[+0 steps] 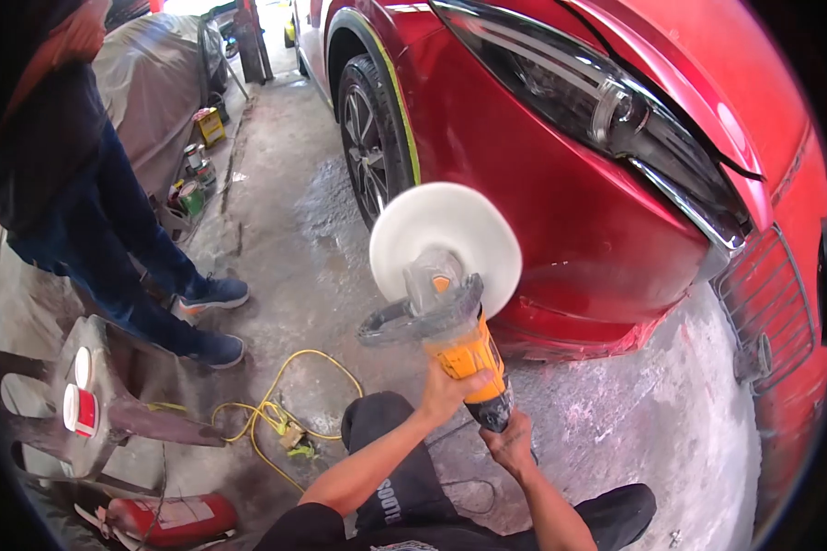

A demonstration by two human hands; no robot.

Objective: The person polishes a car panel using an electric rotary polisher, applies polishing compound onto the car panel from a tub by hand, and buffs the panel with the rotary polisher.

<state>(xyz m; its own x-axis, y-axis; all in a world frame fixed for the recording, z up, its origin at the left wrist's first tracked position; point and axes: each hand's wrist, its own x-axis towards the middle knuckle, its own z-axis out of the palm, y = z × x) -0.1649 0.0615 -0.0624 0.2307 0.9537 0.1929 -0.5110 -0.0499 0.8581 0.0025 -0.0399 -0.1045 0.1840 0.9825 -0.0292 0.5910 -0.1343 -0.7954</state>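
Observation:
An orange and black power polisher with a round white pad is in my two hands. My left hand is wrapped round its orange body. Lower down, my right hand grips the black rear end of the handle. The pad faces the red car's front bumper; whether it touches the paint cannot be told. A black loop handle sticks out to the left of the tool's head. Above the bumper is the car's headlight.
Another person stands at the left. A plastic chair holds a red and white container. A yellow cable lies coiled on the floor, and a red fire extinguisher lies at bottom left. The front wheel is beyond the bumper.

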